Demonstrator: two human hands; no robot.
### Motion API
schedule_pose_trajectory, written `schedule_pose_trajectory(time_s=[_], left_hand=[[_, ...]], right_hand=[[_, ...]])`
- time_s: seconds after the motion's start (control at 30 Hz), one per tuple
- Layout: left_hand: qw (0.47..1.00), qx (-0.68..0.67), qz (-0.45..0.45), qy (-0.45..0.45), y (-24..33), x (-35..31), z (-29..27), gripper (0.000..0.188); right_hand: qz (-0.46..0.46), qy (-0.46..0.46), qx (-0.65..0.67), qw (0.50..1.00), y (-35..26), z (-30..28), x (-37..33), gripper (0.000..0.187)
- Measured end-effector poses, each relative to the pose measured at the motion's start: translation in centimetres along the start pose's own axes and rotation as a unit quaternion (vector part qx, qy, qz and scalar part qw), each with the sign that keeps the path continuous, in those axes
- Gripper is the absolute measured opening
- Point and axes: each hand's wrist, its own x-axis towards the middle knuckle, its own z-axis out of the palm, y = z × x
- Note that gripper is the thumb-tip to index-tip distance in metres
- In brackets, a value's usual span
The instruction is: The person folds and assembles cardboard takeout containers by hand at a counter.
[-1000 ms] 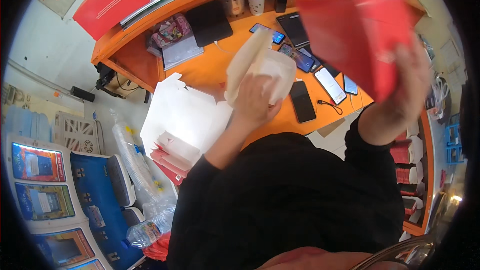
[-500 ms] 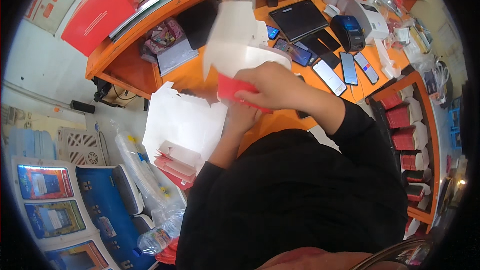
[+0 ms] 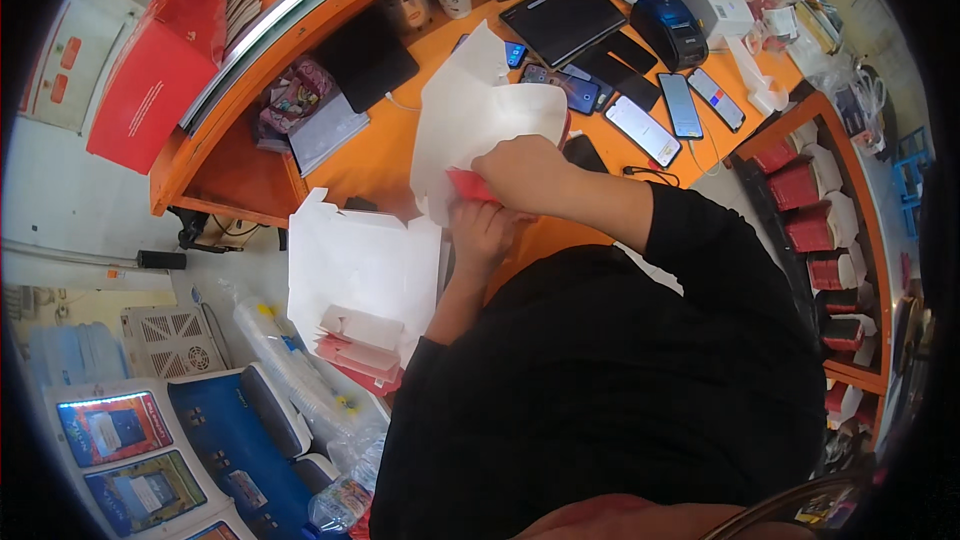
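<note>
The right grip was curled closed over the near side of a white-lined red carton, its fingertips hidden. Just below and to its left, the left grip had its fingers bent up against the carton's red flap; whether they had closed on it could not be told. The carton stood raised just beyond both grips, above the orange bench, its white panels spreading up and leftward from them.

Left of the left grip, near it, lay an opened carton, white face up, with folded red-and-white pieces on its near part. To the right of the right grip and a little beyond lay a lit phone, with a black tablet farther out. Well apart to the right of both grips, a cabinet held red cartons in a column
</note>
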Motion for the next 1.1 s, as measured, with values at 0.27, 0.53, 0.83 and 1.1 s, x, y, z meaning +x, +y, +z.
schedule_pose_trajectory(time_s=[0.27,0.53,0.83,1.1], left_hand=[[0.998,0.045,-0.042,-0.002,-0.7,-2.2,0.8,0.015],[0.949,-0.261,-0.179,0.008,0.5,-0.2,1.5,0.029],[0.998,-0.045,-0.034,-0.027,-0.4,0.4,0.5,0.032],[0.999,0.021,-0.023,-0.022,-1.2,-0.9,0.8,0.026]], right_hand=[[-0.012,0.039,0.016,0.999,-0.5,-0.6,-1.4,0.021],[-0.029,0.067,0.061,0.995,-3.2,-1.0,-1.6,0.02],[0.009,0.098,0.036,0.994,-2.7,2.3,1.2,0.022],[0.008,0.005,0.027,1.0,-0.3,1.2,0.2,0.017]])
